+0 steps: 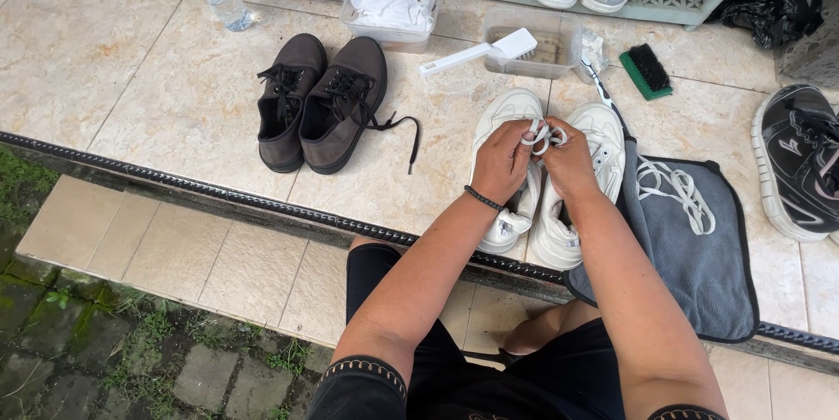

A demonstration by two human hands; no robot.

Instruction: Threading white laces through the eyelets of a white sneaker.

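White lace (544, 134), pinched by fingers of both left hand (500, 162) and right hand (570, 160), hangs above two white sneakers (559, 177) lying side by side, toes pointing away from the person. Left of them sit two brown shoes (320, 102); right, one grey towel (699, 254).

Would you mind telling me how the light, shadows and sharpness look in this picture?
Head view: soft, even daylight, with only faint shadows under the brown shoes; mild sheen on the tiles, no harsh glare; both hands and the white lace are sharp; wide-lens bending at the edges.
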